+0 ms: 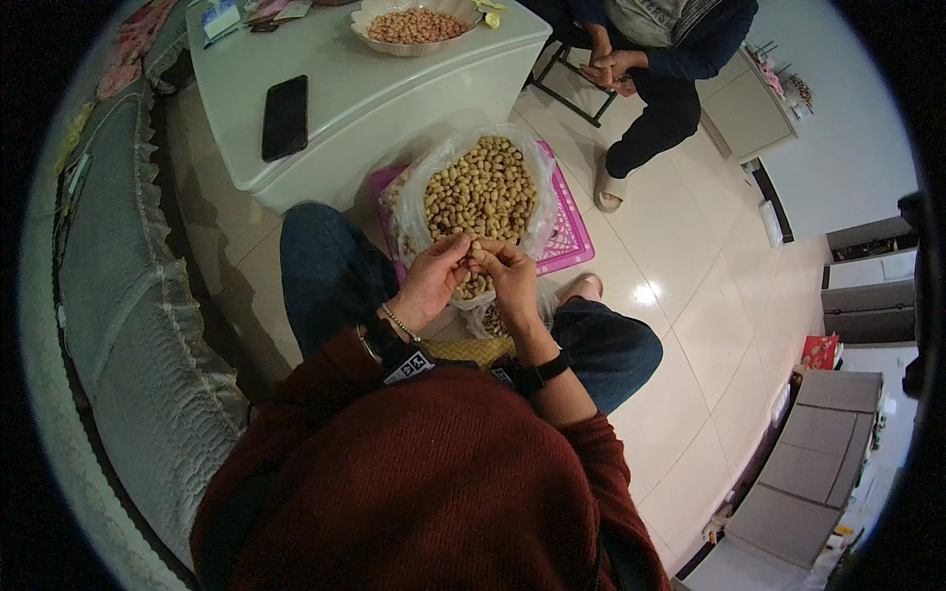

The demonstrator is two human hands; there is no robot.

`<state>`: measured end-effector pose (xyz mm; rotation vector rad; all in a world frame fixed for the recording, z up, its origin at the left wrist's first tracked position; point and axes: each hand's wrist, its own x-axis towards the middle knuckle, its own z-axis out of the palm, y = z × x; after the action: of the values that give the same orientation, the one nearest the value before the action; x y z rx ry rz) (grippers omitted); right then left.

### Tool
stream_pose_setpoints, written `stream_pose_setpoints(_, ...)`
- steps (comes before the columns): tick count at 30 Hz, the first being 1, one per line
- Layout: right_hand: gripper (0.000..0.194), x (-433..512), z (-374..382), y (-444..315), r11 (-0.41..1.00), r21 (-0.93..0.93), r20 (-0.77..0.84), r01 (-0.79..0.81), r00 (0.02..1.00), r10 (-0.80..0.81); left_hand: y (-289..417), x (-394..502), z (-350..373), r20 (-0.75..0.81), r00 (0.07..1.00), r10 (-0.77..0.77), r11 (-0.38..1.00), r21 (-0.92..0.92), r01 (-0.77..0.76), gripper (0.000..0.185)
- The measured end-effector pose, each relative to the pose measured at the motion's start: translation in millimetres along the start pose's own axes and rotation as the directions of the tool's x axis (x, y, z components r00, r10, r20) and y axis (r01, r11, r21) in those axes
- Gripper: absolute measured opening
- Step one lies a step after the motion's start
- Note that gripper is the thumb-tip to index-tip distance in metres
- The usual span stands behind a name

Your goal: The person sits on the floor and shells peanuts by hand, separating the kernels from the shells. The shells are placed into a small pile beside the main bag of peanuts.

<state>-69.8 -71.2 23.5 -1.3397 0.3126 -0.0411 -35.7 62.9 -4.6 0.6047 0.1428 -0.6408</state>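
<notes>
A clear plastic bag [543, 166] full of unshelled peanuts [484, 192] stands open in front of me, on a pink plastic stool or basket with cut-out patterns [573, 240]. Over its near edge, my left hand [436, 277] and my right hand [510, 277] meet at the fingertips. Between them is a peanut [477, 250], pinched by the fingers of both hands; whether its shell is cracked cannot be told. Just below my hands, a smaller clear bag [545, 304] holds what look like empty shells, partly hidden by my right wrist.
A pale table [340, 81] stands ahead, bearing a black phone [285, 118] and a scalloped bowl [417, 49] of shelled peanuts [414, 26]. Another person [658, 89] sits at the upper right, hands together. A grey covered sofa [126, 295] runs along the left.
</notes>
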Motion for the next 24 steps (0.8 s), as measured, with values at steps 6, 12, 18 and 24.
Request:
stream_pose_setpoints(6, 0.014, 1.3, -2.3, 4.2, 0.996, -0.071, 0.028, 0.058, 0.998, -0.056, -3.3, -1.4, 5.4, -0.022, 0.999, 0.037, 0.997, 0.074, -0.035, 0.020)
stream_pose_setpoints(12, 0.012, 0.1, -0.3, 5.3, 0.998, -0.052, 0.008, 0.045, 0.999, -0.045, -13.1, -1.7, 11.1, -0.048, 0.990, 0.132, 0.988, 0.086, -0.128, 0.013)
stream_pose_setpoints(18, 0.013, -5.6, 5.0, 7.3, 0.996, 0.077, -0.093, 0.040, 0.995, -0.033, -22.1, 2.2, 12.7, -0.111, 0.980, 0.167, 0.984, 0.084, -0.158, 0.008)
stream_pose_setpoints(24, 0.012, -6.5, 3.9, 10.1, 0.987, 0.159, -0.101, 0.030, 0.995, -0.014, -29.3, 3.5, 14.0, -0.113, 0.969, 0.220, 0.971, 0.119, -0.206, 0.009)
